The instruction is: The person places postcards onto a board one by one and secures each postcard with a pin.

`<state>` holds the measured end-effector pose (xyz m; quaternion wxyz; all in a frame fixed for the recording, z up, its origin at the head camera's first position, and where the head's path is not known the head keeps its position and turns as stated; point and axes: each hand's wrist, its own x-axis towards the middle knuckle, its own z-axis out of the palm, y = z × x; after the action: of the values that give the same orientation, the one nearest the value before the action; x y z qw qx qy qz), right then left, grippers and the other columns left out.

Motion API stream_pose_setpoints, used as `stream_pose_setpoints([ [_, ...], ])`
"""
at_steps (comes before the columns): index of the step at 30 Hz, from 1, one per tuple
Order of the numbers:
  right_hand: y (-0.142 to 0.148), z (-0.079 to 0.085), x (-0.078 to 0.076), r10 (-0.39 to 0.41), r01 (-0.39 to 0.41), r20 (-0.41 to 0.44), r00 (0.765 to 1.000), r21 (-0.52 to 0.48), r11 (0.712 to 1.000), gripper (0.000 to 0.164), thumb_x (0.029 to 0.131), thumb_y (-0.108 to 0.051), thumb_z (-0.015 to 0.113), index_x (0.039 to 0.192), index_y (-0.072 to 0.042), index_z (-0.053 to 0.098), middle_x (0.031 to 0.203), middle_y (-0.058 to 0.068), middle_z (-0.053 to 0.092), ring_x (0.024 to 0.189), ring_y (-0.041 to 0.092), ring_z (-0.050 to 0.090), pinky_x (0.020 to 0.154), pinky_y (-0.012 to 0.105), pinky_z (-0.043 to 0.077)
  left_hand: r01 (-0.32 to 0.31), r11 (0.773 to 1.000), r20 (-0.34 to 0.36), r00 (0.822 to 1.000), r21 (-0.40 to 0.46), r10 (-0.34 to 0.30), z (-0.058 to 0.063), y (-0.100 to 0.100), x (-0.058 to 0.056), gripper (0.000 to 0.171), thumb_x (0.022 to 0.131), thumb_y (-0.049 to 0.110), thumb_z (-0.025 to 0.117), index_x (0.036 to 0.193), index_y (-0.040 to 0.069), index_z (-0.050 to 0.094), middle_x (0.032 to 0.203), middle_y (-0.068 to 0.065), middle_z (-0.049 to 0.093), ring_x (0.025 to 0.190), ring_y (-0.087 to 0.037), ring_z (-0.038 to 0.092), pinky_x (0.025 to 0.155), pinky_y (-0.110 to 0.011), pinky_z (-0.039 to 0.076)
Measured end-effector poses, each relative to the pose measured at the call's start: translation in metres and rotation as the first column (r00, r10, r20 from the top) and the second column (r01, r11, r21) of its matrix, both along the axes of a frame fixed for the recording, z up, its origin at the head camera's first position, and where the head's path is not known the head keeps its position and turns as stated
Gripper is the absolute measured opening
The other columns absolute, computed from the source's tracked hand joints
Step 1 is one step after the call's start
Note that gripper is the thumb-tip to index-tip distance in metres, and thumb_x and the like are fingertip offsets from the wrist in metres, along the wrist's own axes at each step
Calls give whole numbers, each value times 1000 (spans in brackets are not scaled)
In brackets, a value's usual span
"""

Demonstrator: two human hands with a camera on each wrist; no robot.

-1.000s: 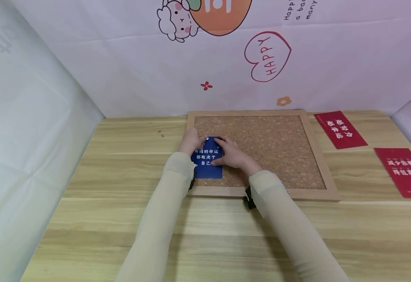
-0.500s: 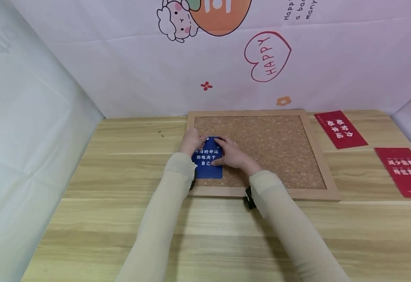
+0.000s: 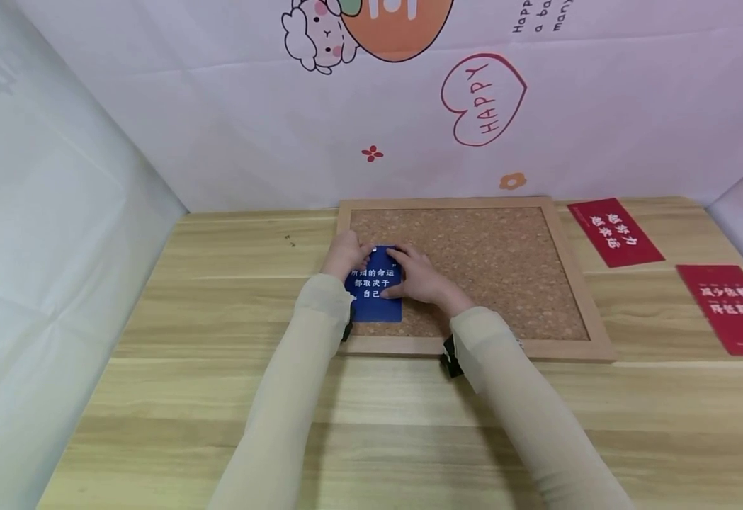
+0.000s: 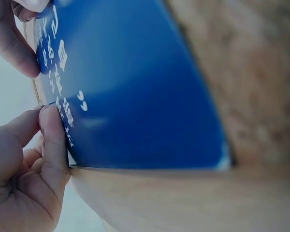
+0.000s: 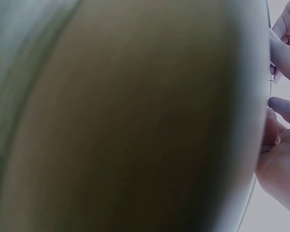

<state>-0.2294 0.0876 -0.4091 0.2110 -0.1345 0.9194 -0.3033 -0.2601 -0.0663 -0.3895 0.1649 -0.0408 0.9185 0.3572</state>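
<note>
A blue card [image 3: 377, 309] with white writing lies on the left part of a cork board [image 3: 486, 269] in a wooden frame. My left hand [image 3: 344, 255] pinches what looks like a small pushpin at the card's upper edge; a thin pin [image 5: 271, 80] shows by its fingertips in the right wrist view. With fingers spread, my right hand [image 3: 421, 278] rests on the card's right side, thumb on its face and a fingertip near the top right corner. In the left wrist view the left thumb and fingers [image 4: 50, 125] meet beside the card.
Two red cards with white writing, one at the back [image 3: 615, 234] and one nearer [image 3: 731, 310], lie on the wooden table [image 3: 231, 297] right of the board. A white printed cloth [image 3: 250, 134] hangs behind the table. Blurred brown fills most of the right wrist view.
</note>
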Motion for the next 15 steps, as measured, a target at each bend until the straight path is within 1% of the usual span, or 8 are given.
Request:
stream_pose_setpoints([
  [4,-1,0,0,7,-7,2,1000,3,1000,88,85,-31,72,153,-9,21,162,12,7,148,38,5,119,54,16,-7,1000,9,1000,0,7,-1,-1,-1,29,100,21,50,80,1,59,67,0,53,51,-5,52,53,-15,45],
  [7,-1,0,0,3,-3,5,1000,-1,1000,88,84,-30,72,152,-9,21,162,12,7,148,38,5,119,55,16,-8,1000,3,1000,5,8,-1,-1,-1,30,99,21,50,77,3,57,67,0,53,51,-5,52,53,-15,45],
  [10,-1,0,0,-1,1,2,1000,0,1000,88,84,-30,72,152,-9,21,162,12,7,148,38,5,119,55,17,-6,1000,-7,1000,9,6,-1,-1,0,29,99,21,51,78,2,58,67,0,53,52,-5,52,53,-15,45],
  [15,-1,0,0,1,-1,0,1000,5,1000,88,84,-30,72,152,-9,21,162,12,7,148,38,5,119,54,16,0,1000,-14,1000,-8,0,0,0,-1,30,100,21,50,81,0,60,67,0,52,50,-4,51,53,-15,45],
])
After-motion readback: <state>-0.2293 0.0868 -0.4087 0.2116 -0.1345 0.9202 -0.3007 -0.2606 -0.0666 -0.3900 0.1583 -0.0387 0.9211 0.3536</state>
